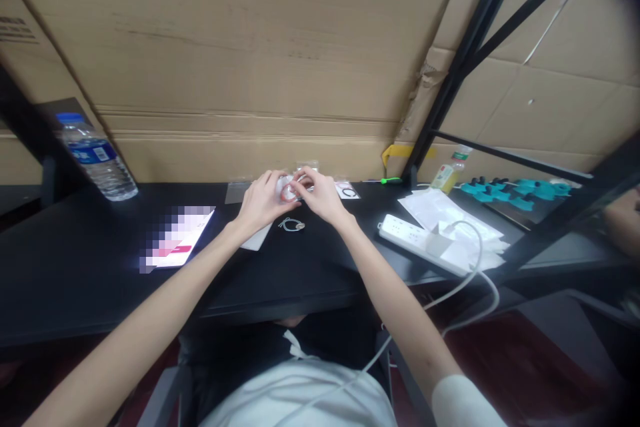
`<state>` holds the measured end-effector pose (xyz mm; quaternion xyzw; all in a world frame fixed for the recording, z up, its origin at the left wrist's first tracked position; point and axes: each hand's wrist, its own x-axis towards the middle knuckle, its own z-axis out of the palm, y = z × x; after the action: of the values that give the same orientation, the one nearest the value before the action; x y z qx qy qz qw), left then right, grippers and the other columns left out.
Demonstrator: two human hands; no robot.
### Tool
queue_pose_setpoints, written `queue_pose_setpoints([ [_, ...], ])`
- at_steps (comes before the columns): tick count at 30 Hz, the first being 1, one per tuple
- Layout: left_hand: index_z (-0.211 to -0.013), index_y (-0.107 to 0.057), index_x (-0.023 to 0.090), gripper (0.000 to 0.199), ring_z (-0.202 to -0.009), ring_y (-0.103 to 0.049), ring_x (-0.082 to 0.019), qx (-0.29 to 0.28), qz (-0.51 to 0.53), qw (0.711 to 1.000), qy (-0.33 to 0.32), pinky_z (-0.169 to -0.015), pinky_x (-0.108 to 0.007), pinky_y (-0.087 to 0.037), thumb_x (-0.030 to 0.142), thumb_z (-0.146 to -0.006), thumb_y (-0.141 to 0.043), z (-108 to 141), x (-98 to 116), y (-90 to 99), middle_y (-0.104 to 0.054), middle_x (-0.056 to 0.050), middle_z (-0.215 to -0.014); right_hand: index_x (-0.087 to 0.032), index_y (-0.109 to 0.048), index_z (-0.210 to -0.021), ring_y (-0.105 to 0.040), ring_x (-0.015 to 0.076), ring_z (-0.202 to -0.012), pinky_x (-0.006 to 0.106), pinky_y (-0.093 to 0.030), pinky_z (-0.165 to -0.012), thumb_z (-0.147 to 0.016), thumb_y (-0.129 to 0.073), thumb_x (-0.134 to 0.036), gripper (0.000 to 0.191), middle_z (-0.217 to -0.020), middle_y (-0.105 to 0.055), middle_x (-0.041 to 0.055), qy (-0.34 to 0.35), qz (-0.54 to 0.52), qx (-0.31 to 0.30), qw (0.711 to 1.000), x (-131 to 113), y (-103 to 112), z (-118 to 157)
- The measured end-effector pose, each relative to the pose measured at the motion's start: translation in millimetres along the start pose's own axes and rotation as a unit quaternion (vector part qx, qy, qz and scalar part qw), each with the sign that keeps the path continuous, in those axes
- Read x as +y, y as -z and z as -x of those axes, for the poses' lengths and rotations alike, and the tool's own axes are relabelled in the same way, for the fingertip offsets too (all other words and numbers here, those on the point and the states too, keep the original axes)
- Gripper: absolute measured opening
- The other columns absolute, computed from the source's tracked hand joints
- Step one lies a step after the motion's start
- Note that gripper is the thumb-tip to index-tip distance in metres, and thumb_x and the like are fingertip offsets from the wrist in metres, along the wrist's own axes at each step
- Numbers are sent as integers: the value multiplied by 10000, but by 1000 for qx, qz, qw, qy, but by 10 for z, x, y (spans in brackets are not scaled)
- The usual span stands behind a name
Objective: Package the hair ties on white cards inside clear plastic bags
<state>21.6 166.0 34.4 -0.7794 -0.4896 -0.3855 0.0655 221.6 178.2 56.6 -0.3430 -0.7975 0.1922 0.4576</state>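
Note:
Over the black table, my left hand (261,201) curls around a small clear round item (287,191) with a reddish-orange edge; its kind is too blurred to tell. From the other side, my right hand (323,196) has its thumb and fingers closed at the same item. Just below the hands lies a thin looped cord (291,225) with a small piece on it. A flat white object (257,238) is partly under my left wrist. Behind the fingers is a clear plastic bag (307,165), and right of them a packet with a black ring (349,191).
A water bottle (97,159) and a lit screen (181,237) are on the left. Rightward lie a white power strip (417,240) with a cable, papers (430,207), a yellow drink bottle (447,172) and teal parts (517,193). Cardboard (250,47) stands behind; a black frame (455,90) rises right.

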Motion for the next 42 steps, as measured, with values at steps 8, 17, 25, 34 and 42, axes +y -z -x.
queue_pose_setpoints([
  [8,-1335,-577,257,768,-1186,-692,-366,-17,52,998,33,-944,-478,-546,660,-748,-864,-8,26,17,-705,-118,-1305,-251,-684,-1026,-783,215,-908,344,-543,-923,-947,-740,-296,107,-937,-812,3,24,24,-10,999,59,48,-13],
  [17,-1141,-735,153,777,-911,-747,-295,-85,362,900,226,-819,-381,-538,860,-928,-494,-166,-171,184,-803,-137,-998,-237,-714,-1104,-778,201,-961,315,-535,-872,-948,-748,-312,176,-981,-820,16,50,-19,-45,998,38,199,-9],
  [25,-1184,-732,119,868,-949,-782,-334,-380,627,632,252,-847,-432,-600,855,-989,-316,-88,-150,158,-801,-214,-1094,-225,-744,-1102,-765,207,-948,334,-545,-880,-954,-747,-339,187,-1029,-823,39,26,-5,-63,998,-123,194,-15],
  [34,-1191,-726,117,849,-833,-744,-259,-371,672,592,244,-819,-413,-615,847,-990,-342,-77,-175,77,-759,-156,-993,-208,-765,-1089,-760,190,-885,307,-567,-793,-960,-722,-345,193,-1041,-807,56,32,-47,-90,994,-129,254,-59],
  [42,-1203,-738,122,857,-951,-714,-265,-351,690,599,204,-875,-421,-604,858,-971,-365,-77,-222,52,-743,-174,-1065,-191,-776,-1040,-758,203,-992,333,-567,-898,-961,-705,-315,163,-1030,-807,61,44,-92,-126,987,-221,333,-175],
])
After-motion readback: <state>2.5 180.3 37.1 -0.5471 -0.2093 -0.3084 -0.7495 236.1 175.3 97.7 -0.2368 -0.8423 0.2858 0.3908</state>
